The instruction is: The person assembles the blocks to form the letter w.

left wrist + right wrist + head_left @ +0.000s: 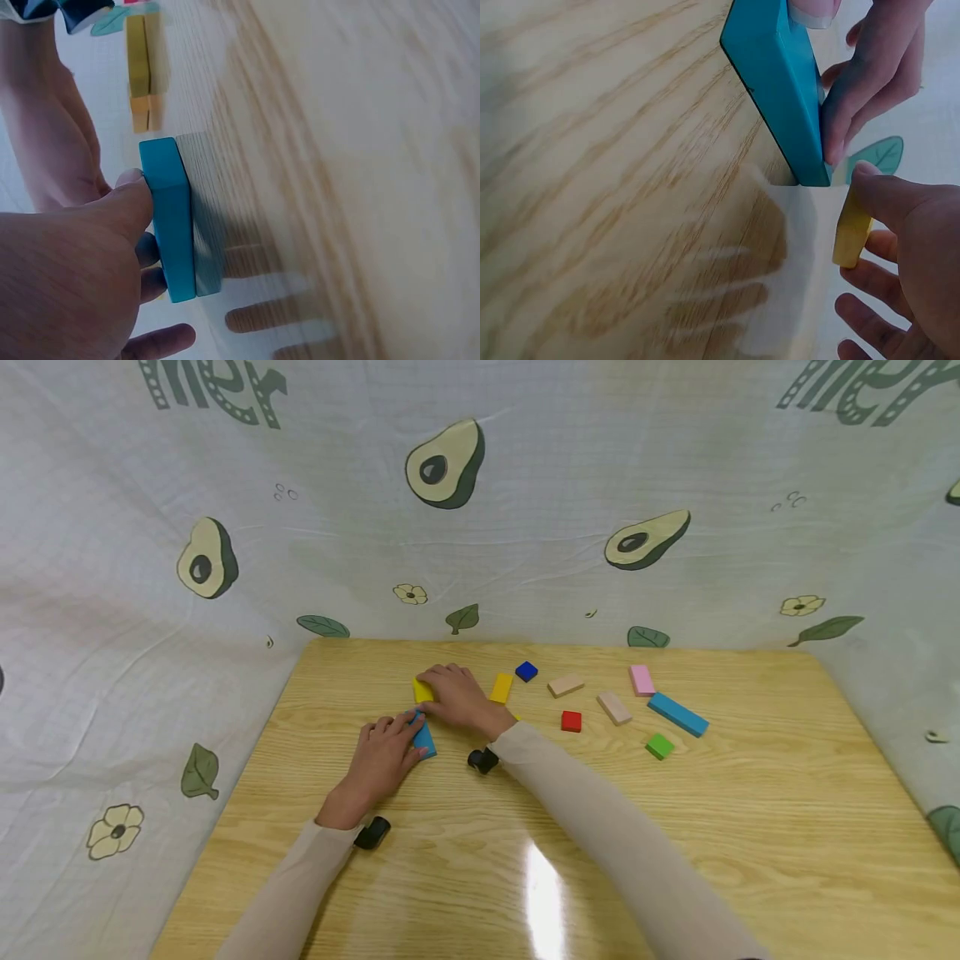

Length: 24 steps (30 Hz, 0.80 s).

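Observation:
My left hand [378, 758] grips a long blue block [424, 742] on the left part of the table. In the left wrist view the thumb lies along the near side of this blue block [172, 232], with fingertips on its far side. Just beyond its far end, my right hand [459, 697] pinches a yellow block [422, 691]. The right wrist view shows the yellow block [852, 231] between thumb and fingers, close to the end of the blue block [776, 82]. Whether the two blocks touch cannot be told.
Right of my hands lie a yellow block [502, 688], dark blue block [527, 672], red block [572, 722], two beige blocks [566, 685], a pink block [642, 681], another long blue block [677, 714] and a green block [660, 747]. A patterned cloth [540, 568] hangs behind the table [787, 793].

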Each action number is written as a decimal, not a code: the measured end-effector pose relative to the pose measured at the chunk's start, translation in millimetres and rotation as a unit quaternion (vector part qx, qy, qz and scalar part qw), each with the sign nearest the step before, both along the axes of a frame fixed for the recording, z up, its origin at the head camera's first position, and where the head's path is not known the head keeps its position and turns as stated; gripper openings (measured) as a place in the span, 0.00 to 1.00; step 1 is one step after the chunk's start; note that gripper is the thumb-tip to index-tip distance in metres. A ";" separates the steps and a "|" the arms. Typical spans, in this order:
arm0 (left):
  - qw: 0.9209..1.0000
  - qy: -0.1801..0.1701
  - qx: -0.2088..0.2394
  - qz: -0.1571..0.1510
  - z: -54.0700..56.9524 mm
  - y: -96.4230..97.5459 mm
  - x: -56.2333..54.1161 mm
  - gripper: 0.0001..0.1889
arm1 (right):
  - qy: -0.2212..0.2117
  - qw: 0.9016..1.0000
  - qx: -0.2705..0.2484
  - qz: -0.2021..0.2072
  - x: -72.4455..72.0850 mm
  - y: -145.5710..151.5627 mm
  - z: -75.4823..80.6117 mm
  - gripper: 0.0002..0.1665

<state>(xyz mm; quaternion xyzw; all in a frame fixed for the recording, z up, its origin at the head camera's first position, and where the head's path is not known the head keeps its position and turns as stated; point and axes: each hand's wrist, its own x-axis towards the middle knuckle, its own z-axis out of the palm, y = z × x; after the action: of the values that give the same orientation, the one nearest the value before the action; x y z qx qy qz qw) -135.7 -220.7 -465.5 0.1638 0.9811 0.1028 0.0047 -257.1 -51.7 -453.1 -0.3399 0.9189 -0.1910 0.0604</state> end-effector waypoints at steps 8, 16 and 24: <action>1.000 0.011 0.001 0.001 -3.7 0.1 -1.4 0.31 | -0.013 1.000 0.001 -0.008 -5.1 -7.6 -1.7 0.34; 1.000 0.013 0.000 0.000 -4.2 0.3 -2.3 0.31 | -0.015 1.000 -0.001 0.001 -11.0 -14.9 -6.9 0.32; 1.000 0.013 -0.001 0.002 -3.2 0.5 -1.7 0.30 | -0.015 0.999 0.021 0.023 -14.2 -20.9 -9.8 0.29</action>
<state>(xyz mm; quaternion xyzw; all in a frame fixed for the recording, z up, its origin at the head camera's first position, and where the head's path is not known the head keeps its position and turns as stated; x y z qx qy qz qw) -137.4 -220.3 -468.6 0.1636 0.9815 0.0992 -0.0082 -271.3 -72.5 -462.9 -0.3567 0.9136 -0.1750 0.0861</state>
